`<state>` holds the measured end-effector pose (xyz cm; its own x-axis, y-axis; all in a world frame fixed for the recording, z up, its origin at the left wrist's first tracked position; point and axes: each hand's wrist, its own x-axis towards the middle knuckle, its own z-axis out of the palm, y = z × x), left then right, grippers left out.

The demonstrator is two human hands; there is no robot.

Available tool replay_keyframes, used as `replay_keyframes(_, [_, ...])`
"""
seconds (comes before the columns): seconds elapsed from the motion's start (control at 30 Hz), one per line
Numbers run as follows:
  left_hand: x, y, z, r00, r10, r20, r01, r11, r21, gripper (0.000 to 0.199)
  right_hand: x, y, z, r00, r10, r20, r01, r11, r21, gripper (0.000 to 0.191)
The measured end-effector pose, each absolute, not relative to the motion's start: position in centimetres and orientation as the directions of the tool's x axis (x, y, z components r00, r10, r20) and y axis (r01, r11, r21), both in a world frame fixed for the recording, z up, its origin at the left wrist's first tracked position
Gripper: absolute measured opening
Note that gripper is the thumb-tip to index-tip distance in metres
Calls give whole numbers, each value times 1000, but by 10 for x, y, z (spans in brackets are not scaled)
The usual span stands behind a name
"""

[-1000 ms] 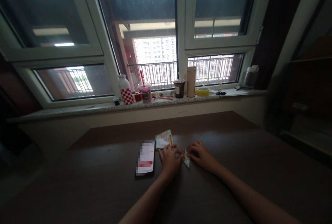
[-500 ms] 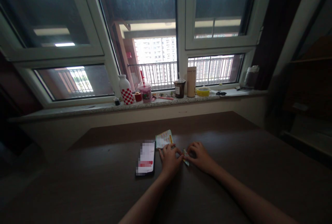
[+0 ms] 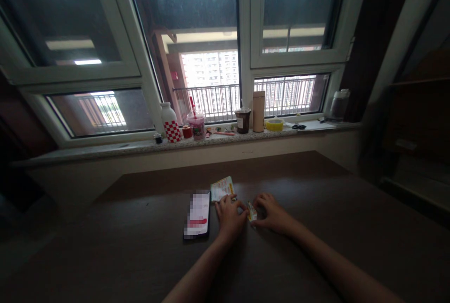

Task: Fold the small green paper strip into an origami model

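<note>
A small folded piece of printed paper (image 3: pixel 252 214) lies between my hands on the dark table. My left hand (image 3: pixel 230 214) has its thumb and index finger pinched at the paper's left edge, while its other fingers rest by a flat printed sheet (image 3: pixel 222 188). Curved around the paper's right side, my right hand (image 3: pixel 272 213) touches it with the thumb near its lower end and the fingers near the top. Left of my left hand lies a phone (image 3: pixel 198 214) with a lit, partly blurred screen.
The brown table (image 3: pixel 147 256) ends at a wall below the windowsill (image 3: pixel 140 146). On the sill stand a checkered bottle (image 3: pixel 172 127), a pink cup (image 3: pixel 197 127), a dark drink cup (image 3: pixel 243 120), a tan flask (image 3: pixel 258 111), yellow tape (image 3: pixel 274 125) and scissors (image 3: pixel 298 127).
My right thumb has moved down and away from my left fingertips, and more of the small folded paper now shows between my hands. The left hand is nearly unmoved.
</note>
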<state>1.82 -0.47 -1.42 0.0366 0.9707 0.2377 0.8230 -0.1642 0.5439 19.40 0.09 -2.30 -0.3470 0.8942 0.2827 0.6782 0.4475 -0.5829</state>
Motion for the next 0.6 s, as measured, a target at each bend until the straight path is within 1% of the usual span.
replay_keyframes(0.07, [18,-5,-14,41,972,233,820,-165,548,7,196,0,-21,-364,888,280,661,458,-594,40])
replay_keyframes(0.23, [17,-6,-13,51,972,229,815,-173,554,7,199,3,-27,-364,876,316,614,481,-626,39])
replay_keyframes(0.37, [17,-6,-13,66,973,223,807,-183,561,7,199,12,-36,-281,891,358,563,455,-690,19])
replay_keyframes(0.4, [17,-6,-13,71,973,220,805,-186,563,6,199,14,-37,-259,894,366,556,448,-700,17])
replay_keyframes(0.47, [18,-6,-12,78,973,216,803,-190,565,6,198,16,-37,-233,893,384,546,447,-708,14])
replay_keyframes(0.6, [18,-7,-11,88,975,204,802,-191,566,5,195,16,-34,-216,886,410,522,460,-718,17])
